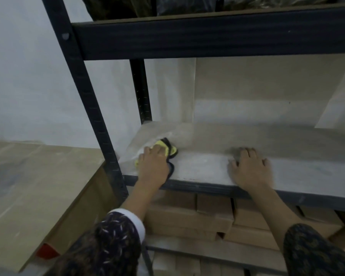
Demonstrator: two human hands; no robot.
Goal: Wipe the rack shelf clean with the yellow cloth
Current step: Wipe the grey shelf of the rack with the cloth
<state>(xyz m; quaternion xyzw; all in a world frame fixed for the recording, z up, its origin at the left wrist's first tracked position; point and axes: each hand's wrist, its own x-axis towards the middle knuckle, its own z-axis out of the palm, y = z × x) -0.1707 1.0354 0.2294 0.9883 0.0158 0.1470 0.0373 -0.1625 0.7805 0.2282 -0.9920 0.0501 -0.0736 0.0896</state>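
Observation:
The pale rack shelf (207, 166) runs across the middle of the view, with a dark metal front edge. A yellow cloth (163, 147) with a black border lies bunched at the shelf's left end. My left hand (153, 166) lies flat on top of the cloth, fingers stretched forward, pressing it onto the shelf. My right hand (249, 170) rests palm down on the bare shelf to the right, fingers spread, holding nothing.
A dark metal upright (92, 108) stands just left of my left hand, and a second post (140, 90) stands at the back. The upper shelf beam (207, 34) hangs overhead. Cardboard boxes (207, 218) fill the shelf below. A large flat carton (28, 186) sits at left.

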